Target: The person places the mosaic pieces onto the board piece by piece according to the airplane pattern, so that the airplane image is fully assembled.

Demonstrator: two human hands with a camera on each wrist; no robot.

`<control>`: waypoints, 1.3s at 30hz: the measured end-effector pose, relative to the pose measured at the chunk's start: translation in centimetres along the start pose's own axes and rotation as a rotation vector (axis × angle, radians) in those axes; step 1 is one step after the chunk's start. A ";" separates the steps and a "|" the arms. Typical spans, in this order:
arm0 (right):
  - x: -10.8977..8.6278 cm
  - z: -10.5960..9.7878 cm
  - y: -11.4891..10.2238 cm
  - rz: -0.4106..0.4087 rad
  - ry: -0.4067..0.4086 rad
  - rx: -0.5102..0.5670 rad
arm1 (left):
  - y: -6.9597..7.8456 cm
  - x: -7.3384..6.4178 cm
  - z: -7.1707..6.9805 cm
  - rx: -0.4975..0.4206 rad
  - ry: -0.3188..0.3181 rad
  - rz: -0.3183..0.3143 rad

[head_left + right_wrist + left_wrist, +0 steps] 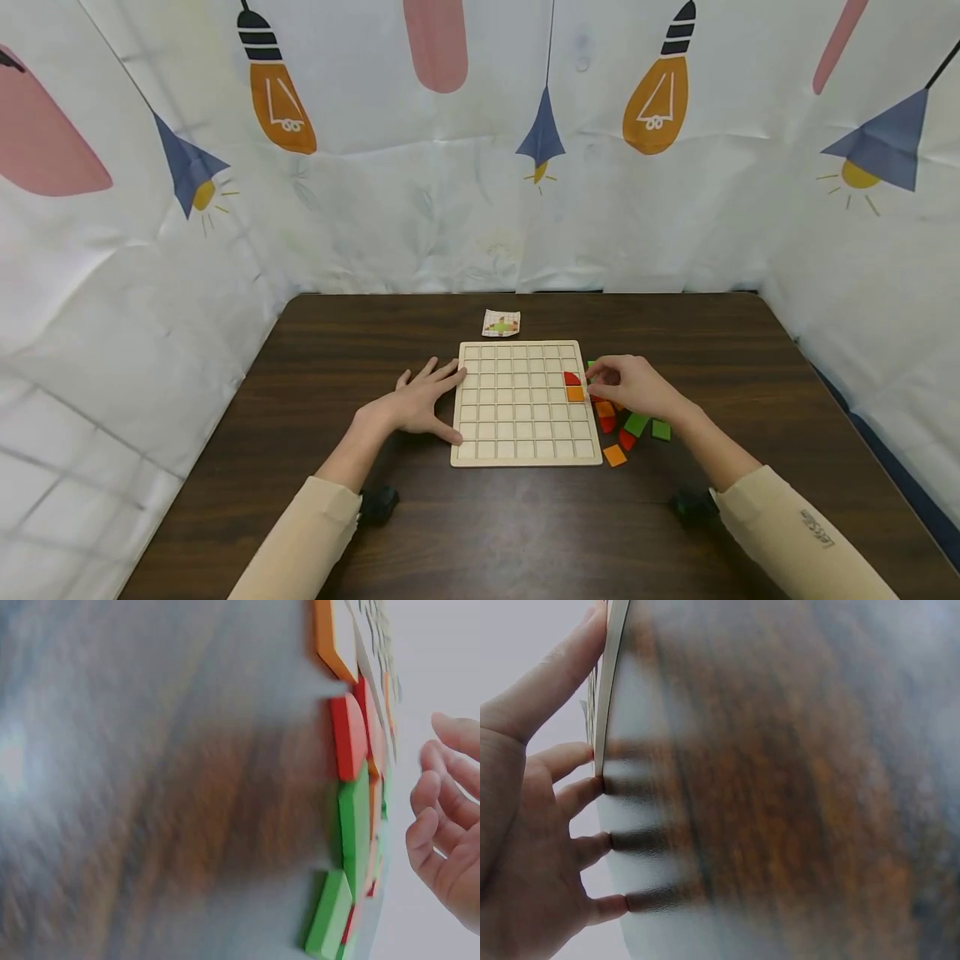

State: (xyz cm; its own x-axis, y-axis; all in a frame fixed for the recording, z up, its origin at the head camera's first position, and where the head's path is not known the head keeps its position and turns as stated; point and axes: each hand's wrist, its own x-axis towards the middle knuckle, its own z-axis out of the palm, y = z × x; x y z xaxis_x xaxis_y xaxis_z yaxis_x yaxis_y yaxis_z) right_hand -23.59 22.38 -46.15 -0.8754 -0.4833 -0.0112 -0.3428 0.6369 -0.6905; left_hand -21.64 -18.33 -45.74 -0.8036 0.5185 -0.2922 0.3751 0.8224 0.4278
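A pale wooden grid board [517, 429] lies flat on the dark table. Along its left edge rests my left hand [416, 406], fingers spread and thumb apart; in the left wrist view its thumb [562, 671] touches the board's rim. Two tiles sit in the grid near the right side: a red rounded tile [572, 378] and an orange square tile [575, 394] just below it. My right hand [633, 385] hovers over the board's right edge, above the loose tiles. In the right wrist view its fingers [427, 787] are loosely bent, with no tile visible in them.
Loose tiles lie in a pile right of the board, among them a green tile [661, 430], a red tile [627, 439] and an orange square [615, 455]. A small card with a coloured grid pattern [501, 323] lies behind the board. Printed fabric [465, 208] hangs around the table.
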 end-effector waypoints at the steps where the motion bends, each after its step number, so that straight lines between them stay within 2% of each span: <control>1: -0.1 -0.2 0.1 0.002 0.003 -0.001 | 0.0 0.0 0.0 -0.002 0.000 0.002; 13: -1.0 -2.4 2.5 0.063 0.014 -0.004 | -0.2 0.2 0.0 -0.003 -0.010 0.006; 24: -2.3 -4.9 4.7 0.148 0.067 0.014 | -0.2 0.2 0.0 0.004 -0.015 -0.009; 31: -2.4 -5.0 5.9 0.143 0.059 -0.016 | -0.1 0.1 0.0 -0.004 -0.014 -0.003; 39: -1.7 -4.8 6.1 0.125 0.045 -0.046 | 0.0 0.1 -0.1 0.002 -0.013 -0.002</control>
State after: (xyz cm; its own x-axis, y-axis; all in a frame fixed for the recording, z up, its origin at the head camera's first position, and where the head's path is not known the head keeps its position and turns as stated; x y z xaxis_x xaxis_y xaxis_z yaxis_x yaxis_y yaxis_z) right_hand -25.83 29.91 -46.87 -0.9264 -0.3715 -0.0624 -0.2439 0.7178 -0.6522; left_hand -21.75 -18.33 -45.70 -0.7980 0.5203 -0.3042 0.3746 0.8236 0.4259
